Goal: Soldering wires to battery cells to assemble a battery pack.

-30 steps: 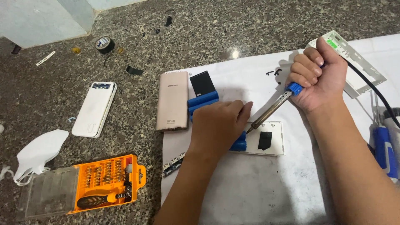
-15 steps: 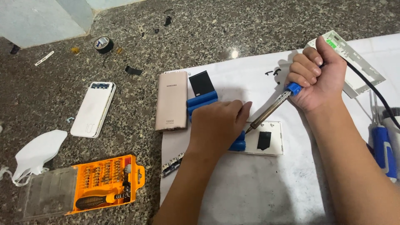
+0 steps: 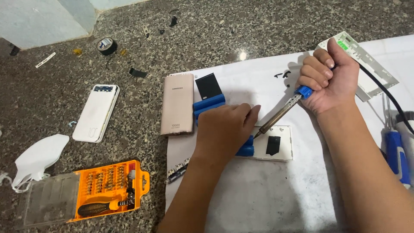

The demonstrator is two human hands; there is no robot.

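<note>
My left hand presses down on a pack of blue cylindrical battery cells lying on a white sheet. Its fingers cover most of the cells, and only their ends show. My right hand is fisted around the blue-collared handle of a soldering iron. The iron's metal tip points down-left and reaches the cells just beside my left fingertips. A white tray with a small black part lies under the tip.
On the granite counter lie a rose-gold power bank case, a white power bank, an orange screwdriver bit set, a white face mask and a roll of black tape. A blue-handled tool and a white frame are at right.
</note>
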